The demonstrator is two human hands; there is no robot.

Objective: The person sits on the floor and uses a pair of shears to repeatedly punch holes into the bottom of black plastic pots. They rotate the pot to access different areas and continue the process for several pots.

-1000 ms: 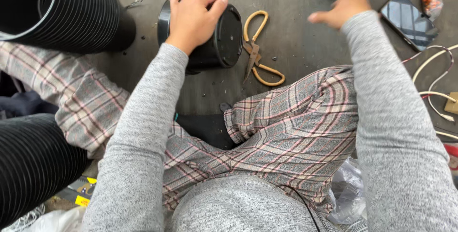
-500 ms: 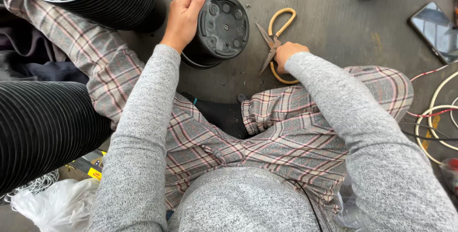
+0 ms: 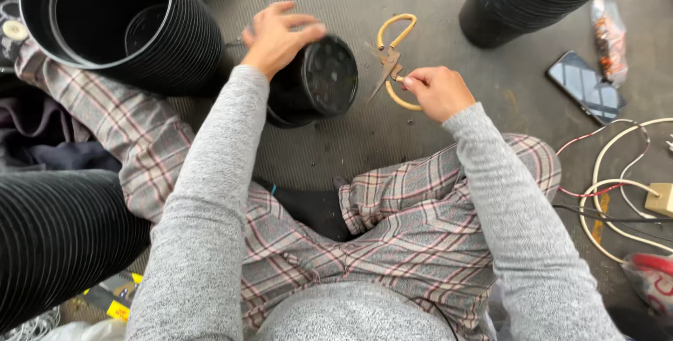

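Blk pot (image 3: 319, 78), yellow-handled scissors (image 3: 392, 57), plaid trousers (image 3: 392, 222).

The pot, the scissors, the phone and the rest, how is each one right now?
small black pot: tipped on its side, bottom facing the camera, left hand on it.
scissors: on the floor, blades nearly closed, right hand gripping a yellow handle loop.
stack of black pots: tilted, open mouth showing.
phone: flat on the floor, screen dark.
white cables: loosely coiled.
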